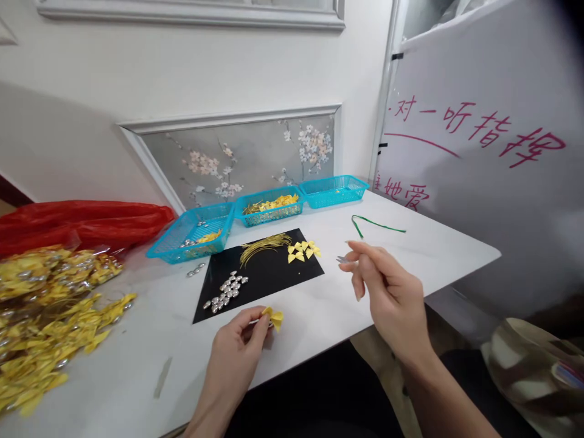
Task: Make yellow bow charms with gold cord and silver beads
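Near the table's front edge, my left hand (241,347) pinches a yellow folded flower piece (274,317) between thumb and fingers. To the right, raised above the table, my right hand (390,292) is closed on a small silver pointed tool (342,260); only its tips show, so its exact kind is unclear. Between and beyond the hands lies a black mat (264,267). On it are several silver beads (227,292), a bundle of thin gold stems (262,246) and a group of yellow flower pieces (302,250). The two hands are apart.
Three blue baskets (331,194) stand along the back, one holding yellow pieces (274,204). A heap of yellow bead-and-petal strands (59,340) lies at left, by a red bag (86,222). Green cord (381,226) lies back right; a whiteboard (493,182) stands beyond.
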Demonstrator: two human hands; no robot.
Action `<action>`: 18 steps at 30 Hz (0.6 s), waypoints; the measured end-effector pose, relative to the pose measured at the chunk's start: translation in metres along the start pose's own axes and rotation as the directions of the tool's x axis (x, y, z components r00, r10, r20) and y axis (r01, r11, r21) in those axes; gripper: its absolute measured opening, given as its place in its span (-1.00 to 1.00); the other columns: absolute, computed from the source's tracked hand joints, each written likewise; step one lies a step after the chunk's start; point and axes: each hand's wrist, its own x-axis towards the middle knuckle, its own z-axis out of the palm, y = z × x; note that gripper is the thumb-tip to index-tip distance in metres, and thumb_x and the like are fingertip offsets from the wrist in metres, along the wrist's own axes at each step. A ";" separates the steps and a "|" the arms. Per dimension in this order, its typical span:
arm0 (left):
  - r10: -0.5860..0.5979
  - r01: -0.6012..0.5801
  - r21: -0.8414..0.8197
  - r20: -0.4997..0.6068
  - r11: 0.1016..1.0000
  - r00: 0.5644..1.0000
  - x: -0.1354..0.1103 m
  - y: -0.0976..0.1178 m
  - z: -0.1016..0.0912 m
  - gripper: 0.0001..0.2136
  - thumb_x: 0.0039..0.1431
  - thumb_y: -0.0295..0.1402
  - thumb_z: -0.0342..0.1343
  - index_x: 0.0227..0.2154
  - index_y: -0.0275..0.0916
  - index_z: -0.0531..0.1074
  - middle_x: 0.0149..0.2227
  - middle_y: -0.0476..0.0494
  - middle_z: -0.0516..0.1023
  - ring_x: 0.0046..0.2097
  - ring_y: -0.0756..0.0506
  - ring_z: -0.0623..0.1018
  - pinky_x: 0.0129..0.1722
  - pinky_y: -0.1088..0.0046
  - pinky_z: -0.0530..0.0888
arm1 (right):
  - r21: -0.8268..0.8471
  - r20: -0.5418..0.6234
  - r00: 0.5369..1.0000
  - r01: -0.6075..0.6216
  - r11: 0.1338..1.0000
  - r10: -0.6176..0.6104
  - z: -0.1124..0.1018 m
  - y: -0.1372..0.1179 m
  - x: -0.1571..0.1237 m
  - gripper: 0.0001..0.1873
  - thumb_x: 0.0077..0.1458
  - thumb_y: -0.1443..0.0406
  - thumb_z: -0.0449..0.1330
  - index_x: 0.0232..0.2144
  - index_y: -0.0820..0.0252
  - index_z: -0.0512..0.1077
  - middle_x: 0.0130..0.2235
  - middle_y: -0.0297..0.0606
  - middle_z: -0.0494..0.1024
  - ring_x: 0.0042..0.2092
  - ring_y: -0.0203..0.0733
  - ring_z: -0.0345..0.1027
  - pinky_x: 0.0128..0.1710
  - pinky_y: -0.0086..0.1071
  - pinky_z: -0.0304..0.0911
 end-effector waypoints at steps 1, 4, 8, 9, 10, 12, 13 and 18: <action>0.006 -0.006 0.015 0.001 1.000 1.000 0.001 0.001 0.002 -0.71 0.01 -0.13 0.26 -0.32 -0.25 0.59 -0.33 -0.17 0.70 -0.28 -0.20 0.68 -0.24 0.36 0.58 | 0.026 0.015 1.000 -0.020 0.999 0.020 0.002 0.004 0.000 -0.71 0.34 0.31 0.04 -0.01 0.08 0.51 -0.30 -0.35 0.45 -0.44 -0.39 0.35 -0.06 -0.20 0.49; 0.024 -0.024 0.051 0.008 0.998 1.000 0.004 0.004 0.008 -0.71 0.04 -0.10 0.22 -0.33 -0.24 0.58 -0.33 -0.17 0.69 -0.28 -0.20 0.67 -0.24 0.37 0.58 | 0.057 0.060 0.991 -0.124 0.991 0.121 0.009 0.016 -0.002 -0.71 0.34 0.28 0.02 -0.03 0.12 0.49 -0.26 -0.33 0.47 -0.48 -0.42 0.29 -0.07 -0.22 0.49; 0.071 -0.073 0.083 0.027 0.994 0.997 0.007 0.007 0.016 -0.73 0.01 -0.09 0.22 -0.44 -0.22 0.57 -0.31 -0.16 0.66 -0.29 -0.18 0.63 -0.25 0.39 0.55 | -0.037 0.253 0.918 -0.306 0.951 0.305 0.024 0.030 -0.011 -0.69 0.33 0.25 -0.01 -0.08 0.23 0.49 -0.27 -0.26 0.51 -0.49 -0.38 0.37 -0.28 -0.34 0.48; 0.079 -0.081 0.086 0.033 0.993 0.996 0.007 0.008 0.018 -0.73 0.02 -0.09 0.21 -0.45 -0.22 0.56 -0.28 -0.17 0.66 -0.29 -0.18 0.62 -0.26 0.39 0.55 | -0.067 0.310 0.890 -0.331 0.941 0.335 0.028 0.033 -0.014 -0.71 0.31 0.26 0.03 -0.13 0.26 0.51 -0.30 -0.24 0.53 -0.49 -0.35 0.41 -0.36 -0.38 0.45; 0.084 -0.087 0.088 0.037 0.992 0.996 0.006 0.008 0.019 -0.72 0.03 -0.08 0.21 -0.45 -0.22 0.56 -0.24 -0.18 0.65 -0.28 -0.17 0.62 -0.25 0.39 0.55 | -0.095 0.356 0.864 -0.346 0.933 0.356 0.032 0.034 -0.017 -0.75 0.27 0.27 0.09 -0.17 0.28 0.52 -0.33 -0.23 0.55 -0.48 -0.32 0.43 -0.41 -0.40 0.42; 0.084 -0.088 0.090 0.046 0.992 0.995 0.006 0.007 0.020 -0.73 0.06 -0.09 0.20 -0.41 -0.21 0.56 -0.19 -0.18 0.65 -0.24 -0.18 0.62 -0.21 0.39 0.55 | -0.146 0.426 0.818 -0.361 0.921 0.388 0.041 0.035 -0.021 -0.82 0.18 0.32 0.18 -0.23 0.29 0.55 -0.34 -0.22 0.58 -0.42 -0.27 0.48 -0.41 -0.43 0.39; 0.080 -0.084 0.091 0.051 0.992 0.995 0.005 0.007 0.020 -0.73 0.07 -0.09 0.20 -0.38 -0.21 0.56 -0.18 -0.18 0.65 -0.22 -0.18 0.62 -0.18 0.39 0.55 | -0.167 0.448 0.801 -0.361 0.917 0.397 0.044 0.035 -0.022 -0.85 0.15 0.36 0.20 -0.24 0.28 0.55 -0.33 -0.22 0.59 -0.39 -0.25 0.48 -0.38 -0.44 0.38; 0.022 -0.030 0.089 0.091 0.996 0.996 0.005 0.003 0.018 -0.72 0.10 -0.09 0.20 -0.28 -0.20 0.51 -0.37 -0.12 0.66 -0.31 -0.16 0.65 -0.30 0.41 0.57 | -0.237 0.521 0.746 -0.340 0.910 0.415 0.053 0.034 -0.021 -0.78 0.09 0.52 0.16 -0.37 0.21 0.57 -0.42 -0.32 0.58 -0.39 -0.29 0.42 -0.36 -0.49 0.29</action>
